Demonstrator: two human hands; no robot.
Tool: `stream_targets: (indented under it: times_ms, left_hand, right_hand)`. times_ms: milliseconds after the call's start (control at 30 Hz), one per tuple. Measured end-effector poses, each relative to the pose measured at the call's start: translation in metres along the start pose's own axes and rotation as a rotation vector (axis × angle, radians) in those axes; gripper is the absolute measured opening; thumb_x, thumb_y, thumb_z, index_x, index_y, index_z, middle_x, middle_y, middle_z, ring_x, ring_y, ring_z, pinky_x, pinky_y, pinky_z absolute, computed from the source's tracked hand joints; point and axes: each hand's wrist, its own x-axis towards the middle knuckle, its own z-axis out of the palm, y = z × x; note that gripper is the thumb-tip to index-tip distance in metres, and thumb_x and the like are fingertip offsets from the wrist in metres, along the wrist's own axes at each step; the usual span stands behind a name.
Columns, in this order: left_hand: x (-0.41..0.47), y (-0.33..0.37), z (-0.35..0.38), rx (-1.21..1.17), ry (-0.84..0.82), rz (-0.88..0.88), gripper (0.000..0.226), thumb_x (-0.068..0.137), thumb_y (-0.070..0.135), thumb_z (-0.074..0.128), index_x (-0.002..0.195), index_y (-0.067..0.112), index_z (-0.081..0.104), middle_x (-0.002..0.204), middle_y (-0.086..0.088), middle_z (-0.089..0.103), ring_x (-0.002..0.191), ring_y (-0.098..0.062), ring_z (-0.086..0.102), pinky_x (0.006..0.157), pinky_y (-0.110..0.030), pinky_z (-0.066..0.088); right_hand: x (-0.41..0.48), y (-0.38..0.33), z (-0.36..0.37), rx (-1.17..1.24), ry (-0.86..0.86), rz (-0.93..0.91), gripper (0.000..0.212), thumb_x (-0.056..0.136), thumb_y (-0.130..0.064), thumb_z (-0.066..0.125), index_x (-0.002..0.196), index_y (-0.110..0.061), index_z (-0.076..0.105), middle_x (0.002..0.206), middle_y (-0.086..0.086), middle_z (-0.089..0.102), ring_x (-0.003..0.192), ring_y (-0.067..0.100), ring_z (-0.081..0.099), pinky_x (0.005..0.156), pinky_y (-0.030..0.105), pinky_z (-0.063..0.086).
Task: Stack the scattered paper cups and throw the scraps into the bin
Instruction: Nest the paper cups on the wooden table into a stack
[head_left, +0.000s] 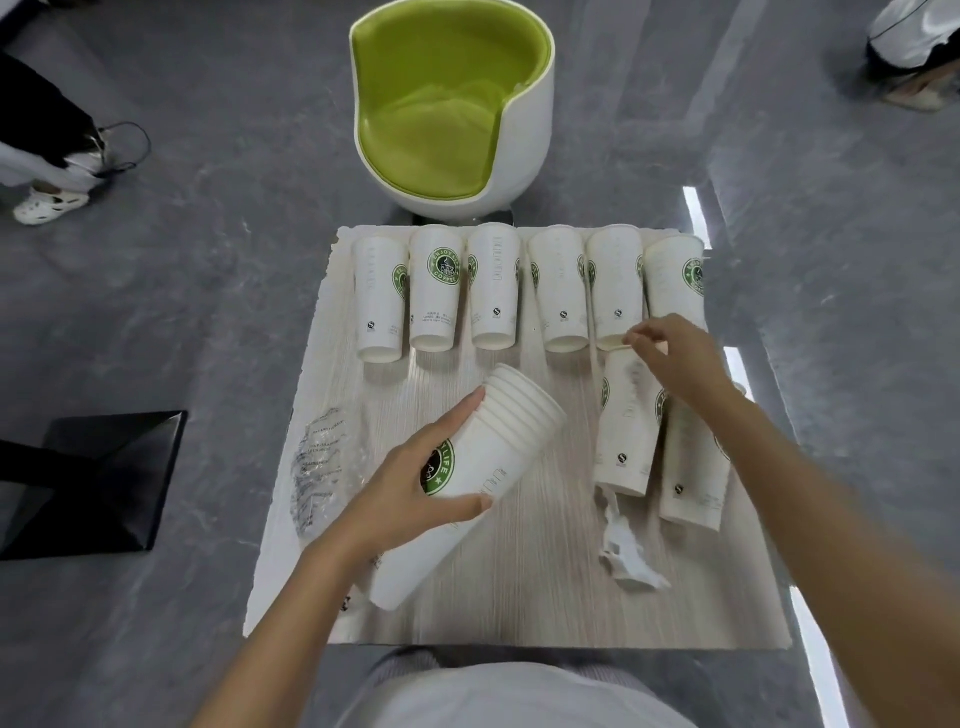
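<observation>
My left hand (415, 478) grips a stack of nested white paper cups (498, 447), tilted with its open end up and to the right, over the middle of the wooden table (519, 597). My right hand (675, 353) reaches to the far right, its fingertips pinching the base edge of a lying cup (615, 291). Several white cups with green logos lie in a row along the far edge (434, 288). Two more cups (623, 436) lie under my right forearm. A crumpled white paper scrap (626, 556) sits near the front right.
A crinkled clear plastic wrapper (322, 467) lies at the table's left edge. A thin stick (591, 332) rests between cups. A white chair with a green seat (447, 104) stands beyond the table. A black square base (98, 478) is on the floor at left. People's legs show in the far corners.
</observation>
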Motion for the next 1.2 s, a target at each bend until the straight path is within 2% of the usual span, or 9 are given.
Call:
stream_targets:
  times_ms: [200,433,500,633,733,833,967,1100,1200]
  left_hand:
    - [0.006,0.004,0.005,0.025,0.022,-0.028,0.096,0.078,0.019,0.083,0.144,0.059,0.027,0.144,0.023,0.043,0.129,0.007,0.043,0.108,-0.025,0.041]
    - [0.012,0.006,0.008,0.024,0.032,-0.058,0.096,0.077,0.020,0.083,0.143,0.062,0.026,0.143,0.021,0.043,0.127,0.002,0.046,0.105,-0.042,0.048]
    - [0.013,0.007,0.009,0.021,0.032,-0.059,0.096,0.077,0.020,0.083,0.143,0.062,0.026,0.144,0.026,0.041,0.127,0.007,0.044,0.104,-0.042,0.048]
    - [0.013,0.008,0.009,0.013,0.031,-0.060,0.096,0.077,0.019,0.083,0.143,0.062,0.027,0.143,0.035,0.038,0.128,0.013,0.041,0.103,-0.042,0.049]
    - [0.013,0.006,0.009,0.016,0.042,-0.068,0.096,0.077,0.020,0.083,0.143,0.061,0.028,0.143,0.029,0.042,0.127,0.010,0.043,0.103,-0.042,0.049]
    - [0.012,0.006,0.007,0.005,0.042,-0.066,0.096,0.077,0.019,0.083,0.143,0.061,0.028,0.143,0.032,0.041,0.128,0.008,0.044,0.101,-0.042,0.050]
    - [0.009,0.005,0.001,0.008,0.045,-0.047,0.096,0.077,0.015,0.083,0.144,0.058,0.029,0.146,0.035,0.037,0.133,0.007,0.040,0.102,-0.033,0.049]
    - [0.005,-0.001,-0.006,0.047,0.041,-0.034,0.099,0.077,0.013,0.083,0.144,0.059,0.027,0.148,0.030,0.039,0.136,0.008,0.036,0.109,-0.016,0.034]
    - [0.002,-0.002,-0.010,0.053,0.038,-0.030,0.099,0.076,0.011,0.083,0.142,0.061,0.028,0.147,0.030,0.040,0.135,0.010,0.037,0.101,-0.004,0.031]
  right_hand:
    - [0.022,0.019,0.001,-0.016,-0.178,0.033,0.020,0.095,-0.020,0.056,0.102,-0.008,0.070,0.100,0.004,0.065,0.088,0.014,0.055,0.077,0.026,0.037]
    - [0.035,0.026,0.010,-0.013,-0.306,0.103,0.011,0.085,-0.040,0.064,0.083,-0.032,0.071,0.081,-0.008,0.068,0.083,0.018,0.062,0.080,0.041,0.050]
    - [0.034,0.023,0.013,0.001,-0.328,0.100,0.008,0.085,-0.035,0.067,0.082,-0.029,0.071,0.078,-0.012,0.065,0.082,0.013,0.059,0.074,0.030,0.047]
    - [0.034,0.022,0.017,0.085,-0.311,0.043,0.009,0.087,-0.016,0.067,0.091,-0.013,0.074,0.086,-0.003,0.067,0.085,0.009,0.057,0.065,0.000,0.037]
    - [0.033,0.018,0.013,0.159,-0.330,0.004,0.008,0.087,-0.013,0.066,0.089,-0.014,0.074,0.090,-0.001,0.070,0.086,0.009,0.060,0.079,0.014,0.043]
    - [0.029,0.013,0.007,0.198,-0.310,-0.058,0.010,0.088,-0.013,0.064,0.087,-0.017,0.074,0.082,-0.007,0.070,0.082,0.009,0.061,0.083,0.027,0.045]
    - [0.023,0.009,-0.002,0.322,-0.211,-0.079,0.017,0.089,-0.010,0.061,0.086,-0.020,0.073,0.088,-0.005,0.071,0.088,0.012,0.062,0.084,0.029,0.045]
    - [0.014,0.001,-0.015,0.511,-0.064,-0.046,0.016,0.089,-0.006,0.061,0.086,-0.019,0.071,0.090,0.001,0.071,0.082,0.002,0.062,0.080,0.019,0.047]
    - [0.011,-0.006,-0.022,0.608,0.059,-0.064,0.013,0.088,0.000,0.059,0.093,-0.005,0.070,0.081,-0.013,0.071,0.072,-0.009,0.061,0.072,0.010,0.046]
